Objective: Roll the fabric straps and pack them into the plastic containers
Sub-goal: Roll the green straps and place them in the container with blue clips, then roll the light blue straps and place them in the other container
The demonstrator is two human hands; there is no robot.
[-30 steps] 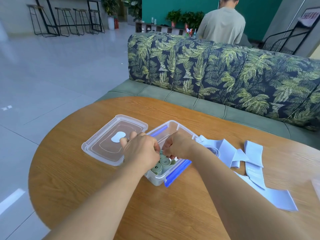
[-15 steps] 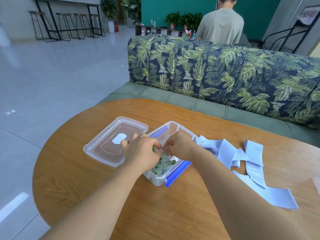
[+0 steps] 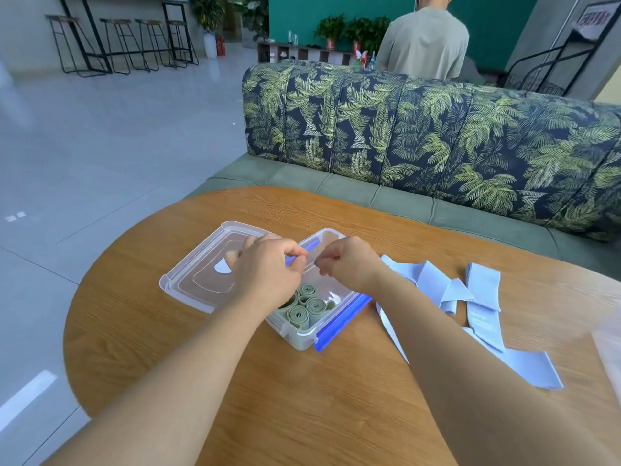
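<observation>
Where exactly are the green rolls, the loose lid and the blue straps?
green rolls [image 3: 298, 316], head view, spiral top of one coil.
lid [image 3: 198, 264], head view, its bare clear panel.
blue straps [image 3: 483, 284], head view, a flat unrolled stretch.

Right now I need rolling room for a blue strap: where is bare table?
Bare wood: the near table before the container, and the far strip between it and the sofa. Crowded to its right, where blue straps sprawl.

On the counter sits an open container with rolled straps standing on end inside. Its lid lies just beside it on the left, and loose straps sprawl to its right. A sofa runs behind the counter, with a person beyond it and stools far left.
</observation>
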